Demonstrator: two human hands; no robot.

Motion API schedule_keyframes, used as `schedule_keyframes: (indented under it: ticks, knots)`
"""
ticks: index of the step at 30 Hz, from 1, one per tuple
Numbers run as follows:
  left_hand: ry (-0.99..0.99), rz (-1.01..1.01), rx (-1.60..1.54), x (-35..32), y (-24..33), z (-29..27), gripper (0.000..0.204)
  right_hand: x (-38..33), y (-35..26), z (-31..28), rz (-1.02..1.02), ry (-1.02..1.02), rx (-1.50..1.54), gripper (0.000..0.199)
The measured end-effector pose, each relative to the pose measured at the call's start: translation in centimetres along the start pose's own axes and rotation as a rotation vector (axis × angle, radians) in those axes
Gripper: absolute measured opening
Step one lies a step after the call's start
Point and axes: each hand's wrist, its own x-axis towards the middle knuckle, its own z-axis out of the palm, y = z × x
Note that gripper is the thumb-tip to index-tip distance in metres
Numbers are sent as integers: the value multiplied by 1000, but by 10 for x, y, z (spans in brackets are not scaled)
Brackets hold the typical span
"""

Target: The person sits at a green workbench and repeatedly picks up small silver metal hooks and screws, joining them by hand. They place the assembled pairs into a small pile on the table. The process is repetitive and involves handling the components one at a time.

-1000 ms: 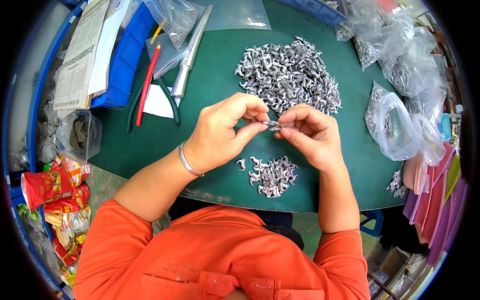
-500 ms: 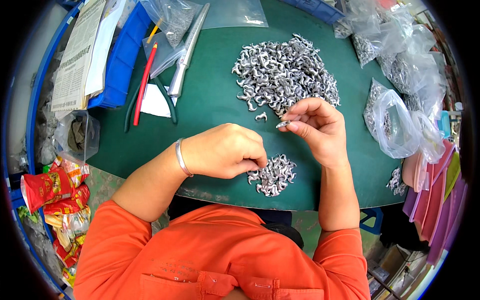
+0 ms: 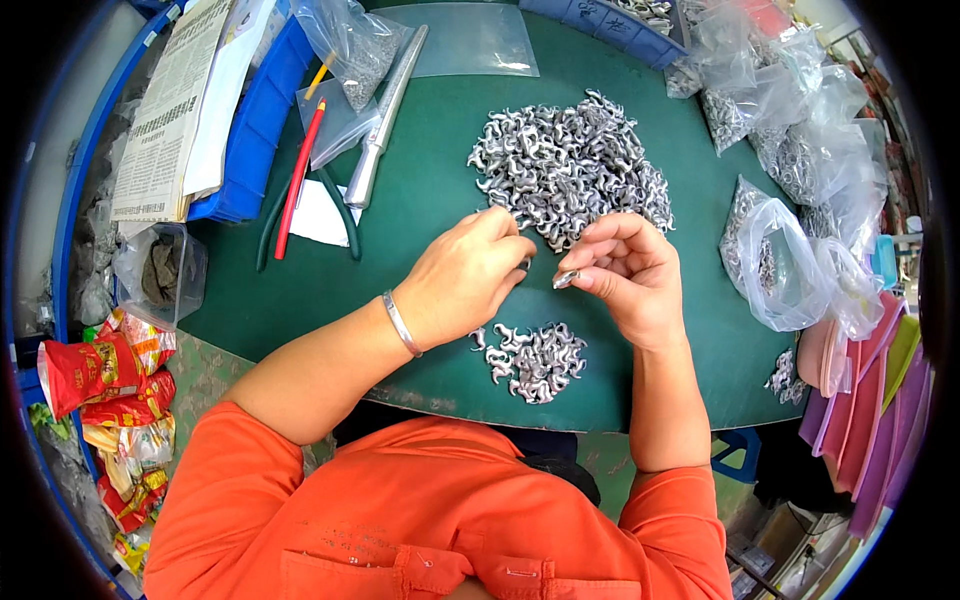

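Observation:
My right hand (image 3: 632,275) pinches a small shiny silver metal piece (image 3: 566,280) between thumb and fingertips. Close by on its left, my left hand (image 3: 470,268) is closed, with a bit of a small curved metal piece (image 3: 524,264) showing at the fingertips; the rest is hidden. Just beyond both hands lies a large heap of small grey, curved metal pieces (image 3: 575,160). A smaller pile of similar curved pieces (image 3: 540,362) rests nearer to me, below the gap between the hands.
Pliers (image 3: 350,225), a red pencil (image 3: 300,180) and a tapered metal rod (image 3: 378,140) lie left on the green table (image 3: 430,190). A blue bin (image 3: 255,130) stands beyond them. Filled plastic bags (image 3: 800,160) line the right side; another blue bin (image 3: 610,28) sits at the back.
My left hand has moved away from the small pile, up toward the large heap, and closed on the loose curved piece there. My right hand stays nearly in place; the view has shifted slightly.

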Motion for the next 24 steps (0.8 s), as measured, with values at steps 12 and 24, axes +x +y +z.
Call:
schedule_keyframes:
  ticks: [12,24]
  knots:
    - [-73,56,2,2,5,-11,26,-5,-16,12,-1,44,-55,15]
    - [-28,-172,-258,0,4,-5,15,-106,-169,-197,-617,1316,-407,17]
